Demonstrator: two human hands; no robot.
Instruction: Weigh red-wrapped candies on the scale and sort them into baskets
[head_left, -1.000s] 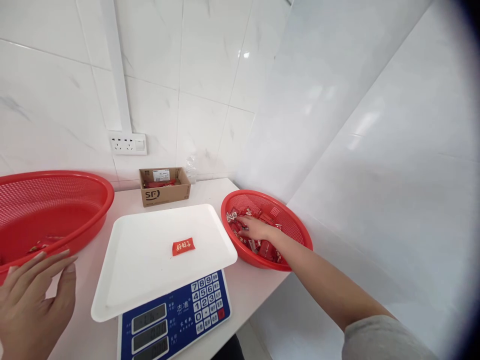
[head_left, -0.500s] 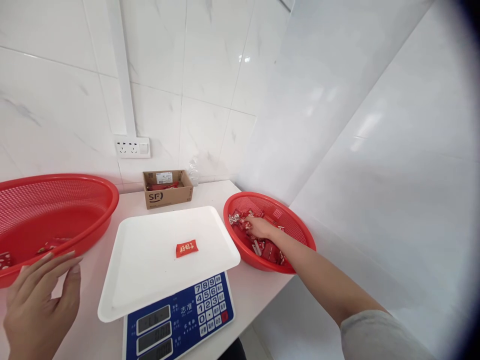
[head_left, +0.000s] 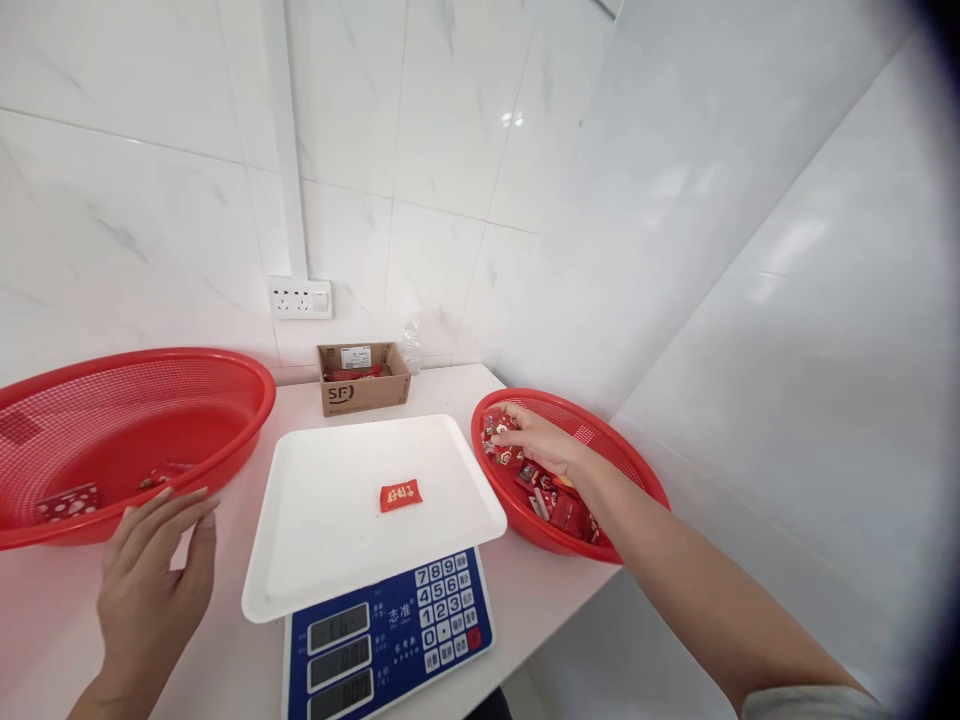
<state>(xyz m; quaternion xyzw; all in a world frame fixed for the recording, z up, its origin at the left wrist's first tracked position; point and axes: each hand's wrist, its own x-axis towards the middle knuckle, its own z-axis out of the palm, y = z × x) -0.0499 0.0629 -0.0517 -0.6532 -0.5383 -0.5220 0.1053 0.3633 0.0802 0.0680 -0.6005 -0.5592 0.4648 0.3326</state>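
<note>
My right hand (head_left: 536, 438) is in the right red basket (head_left: 645, 485), its fingers closed on a red candy packet (head_left: 508, 447) with white patterns. Several red packets (head_left: 570, 516) lie below it in that basket. My left hand (head_left: 159, 570) is empty, fingers apart, just in front of the left red basket's (head_left: 255, 425) rim. Between the hands stands a blue digital scale (head_left: 397, 640) with a white tray (head_left: 330, 530) on top. One small red packet (head_left: 401, 495) with gold characters lies on the tray.
Behind the scale is a small cardboard box (head_left: 367, 398) with red items inside. A clear plastic object (head_left: 411, 346) stands beside it. A few packets (head_left: 69, 503) lie in the left basket. Tiled walls close off the back and right; a socket (head_left: 300, 298) sits on the back wall.
My right hand has risen a little from the packets and now holds a red packet. The view has turned slightly left. My left hand stays open near the left basket.
</note>
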